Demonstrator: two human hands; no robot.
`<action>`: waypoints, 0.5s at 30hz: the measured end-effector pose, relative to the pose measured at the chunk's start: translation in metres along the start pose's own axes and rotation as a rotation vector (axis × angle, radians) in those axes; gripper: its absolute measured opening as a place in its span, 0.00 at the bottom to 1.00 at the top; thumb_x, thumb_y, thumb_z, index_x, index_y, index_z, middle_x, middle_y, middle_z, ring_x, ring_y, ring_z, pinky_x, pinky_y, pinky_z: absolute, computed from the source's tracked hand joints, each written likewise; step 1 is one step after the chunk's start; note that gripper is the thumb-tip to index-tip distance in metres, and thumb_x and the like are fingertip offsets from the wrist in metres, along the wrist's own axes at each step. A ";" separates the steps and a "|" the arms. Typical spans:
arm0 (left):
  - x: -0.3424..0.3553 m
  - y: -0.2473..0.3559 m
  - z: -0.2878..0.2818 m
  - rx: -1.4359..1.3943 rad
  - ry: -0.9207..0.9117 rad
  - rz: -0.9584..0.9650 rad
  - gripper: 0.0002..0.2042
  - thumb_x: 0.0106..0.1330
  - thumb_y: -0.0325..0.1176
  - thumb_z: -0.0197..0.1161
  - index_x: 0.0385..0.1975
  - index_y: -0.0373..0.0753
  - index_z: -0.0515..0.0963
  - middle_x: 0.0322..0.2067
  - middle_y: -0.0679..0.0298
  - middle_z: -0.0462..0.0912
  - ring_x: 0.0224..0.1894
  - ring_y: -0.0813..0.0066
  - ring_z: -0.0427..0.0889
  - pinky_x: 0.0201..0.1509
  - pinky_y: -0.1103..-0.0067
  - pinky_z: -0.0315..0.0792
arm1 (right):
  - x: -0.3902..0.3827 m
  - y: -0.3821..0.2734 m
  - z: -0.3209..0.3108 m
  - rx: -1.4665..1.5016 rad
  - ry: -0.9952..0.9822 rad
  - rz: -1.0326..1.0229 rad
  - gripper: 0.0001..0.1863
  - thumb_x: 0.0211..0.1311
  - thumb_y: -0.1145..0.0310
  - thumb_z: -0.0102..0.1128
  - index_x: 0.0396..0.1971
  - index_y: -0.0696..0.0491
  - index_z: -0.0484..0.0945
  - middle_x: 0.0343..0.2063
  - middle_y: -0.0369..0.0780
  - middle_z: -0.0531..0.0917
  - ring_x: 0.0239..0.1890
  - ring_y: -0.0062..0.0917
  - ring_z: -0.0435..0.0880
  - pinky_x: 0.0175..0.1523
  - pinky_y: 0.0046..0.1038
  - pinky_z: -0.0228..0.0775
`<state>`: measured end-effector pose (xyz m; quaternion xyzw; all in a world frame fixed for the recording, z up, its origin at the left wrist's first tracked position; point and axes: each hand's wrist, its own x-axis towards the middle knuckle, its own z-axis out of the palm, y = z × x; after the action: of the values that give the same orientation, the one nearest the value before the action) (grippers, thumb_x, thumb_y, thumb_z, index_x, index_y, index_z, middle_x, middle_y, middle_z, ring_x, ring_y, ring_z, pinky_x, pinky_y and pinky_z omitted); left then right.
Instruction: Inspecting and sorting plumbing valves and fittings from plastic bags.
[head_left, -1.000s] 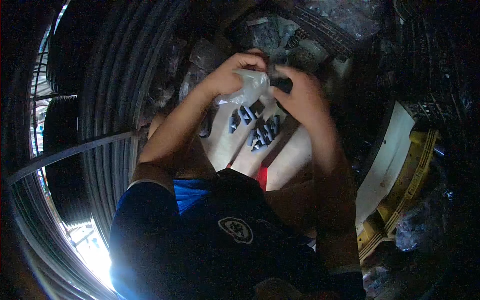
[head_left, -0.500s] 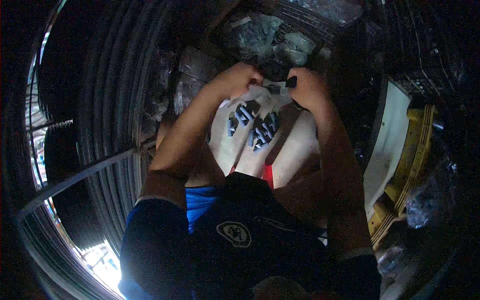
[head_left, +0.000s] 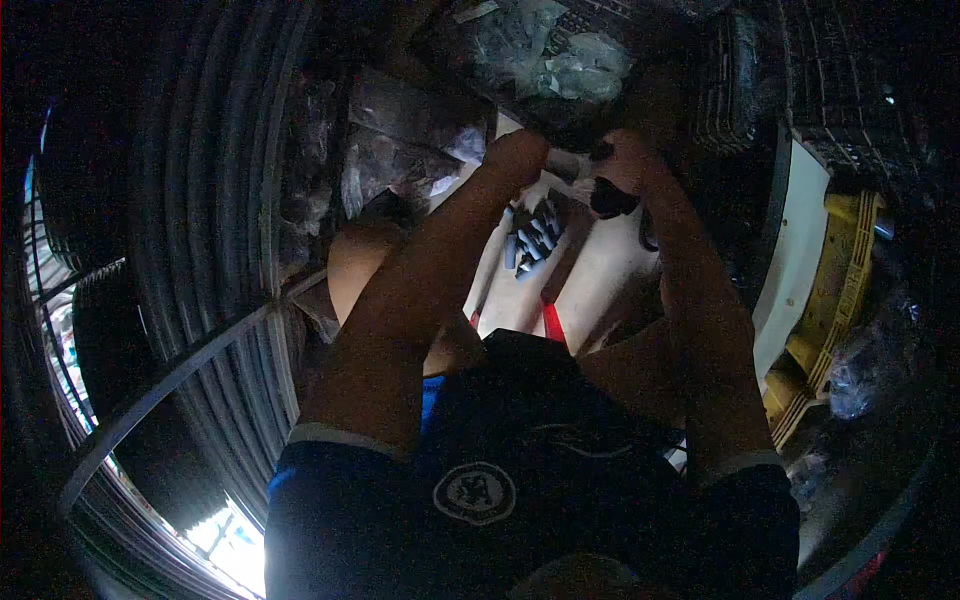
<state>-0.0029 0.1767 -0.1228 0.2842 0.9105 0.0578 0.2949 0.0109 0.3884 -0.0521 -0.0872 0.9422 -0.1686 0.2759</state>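
In the dim light over there, a pale board (head_left: 607,268) carries short grey pieces (head_left: 535,236) bunched in a loose pile, some touching. Bare, partly shadowed board shows right of the pile; a red strip (head_left: 553,323) shows below it, nearer the person.

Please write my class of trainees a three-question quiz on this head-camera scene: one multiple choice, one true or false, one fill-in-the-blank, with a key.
1. What lies in a loose pile on the pale, flat surface between the forearms?
a) green glass bottles
b) small blue-grey cylindrical pieces
c) coils of orange rope

2. True or false: the yellow, ribbed, plastic-looking piece is on the person's right.

3. Fill the blank: in the picture, the bare left hand and bare right hand are ____ from the dark-blue cloth shirt than the cylindrical pieces are.

Key: 1. b; 2. true; 3. farther
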 end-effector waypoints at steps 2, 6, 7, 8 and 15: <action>0.008 -0.007 0.011 -0.065 0.087 0.002 0.09 0.55 0.28 0.62 0.35 0.35 0.83 0.38 0.49 0.84 0.44 0.53 0.84 0.47 0.63 0.79 | 0.003 0.001 0.006 -0.119 -0.052 -0.059 0.34 0.48 0.60 0.69 0.56 0.59 0.74 0.53 0.54 0.77 0.56 0.44 0.77 0.61 0.38 0.69; 0.023 -0.018 0.034 -0.213 0.274 0.099 0.07 0.54 0.25 0.62 0.32 0.34 0.83 0.36 0.47 0.84 0.42 0.52 0.84 0.45 0.62 0.80 | 0.007 0.001 0.027 -0.014 0.094 0.179 0.29 0.50 0.59 0.67 0.52 0.58 0.76 0.51 0.52 0.78 0.54 0.44 0.78 0.59 0.39 0.70; 0.027 -0.019 0.038 -0.216 0.273 0.102 0.07 0.54 0.25 0.62 0.32 0.34 0.83 0.36 0.47 0.84 0.42 0.52 0.84 0.45 0.62 0.80 | 0.009 0.004 0.031 0.045 0.079 0.144 0.27 0.51 0.59 0.66 0.50 0.57 0.76 0.50 0.52 0.79 0.53 0.44 0.79 0.58 0.40 0.71; 0.031 -0.020 0.042 -0.158 0.277 0.031 0.08 0.53 0.25 0.62 0.33 0.35 0.83 0.35 0.48 0.84 0.42 0.52 0.84 0.45 0.63 0.80 | 0.011 0.007 0.036 0.024 0.071 0.173 0.27 0.51 0.59 0.66 0.50 0.57 0.76 0.50 0.52 0.79 0.53 0.44 0.79 0.58 0.40 0.71; 0.042 -0.032 0.042 -0.150 0.022 0.100 0.12 0.50 0.23 0.62 0.37 0.37 0.82 0.37 0.50 0.83 0.44 0.53 0.83 0.48 0.63 0.78 | 0.041 0.011 0.048 0.082 0.064 0.032 0.23 0.52 0.62 0.65 0.47 0.58 0.75 0.42 0.52 0.80 0.45 0.46 0.81 0.51 0.42 0.74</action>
<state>-0.0222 0.1705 -0.1865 0.3060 0.8914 0.1437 0.3019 0.0023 0.3748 -0.1144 -0.0554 0.9442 -0.2052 0.2518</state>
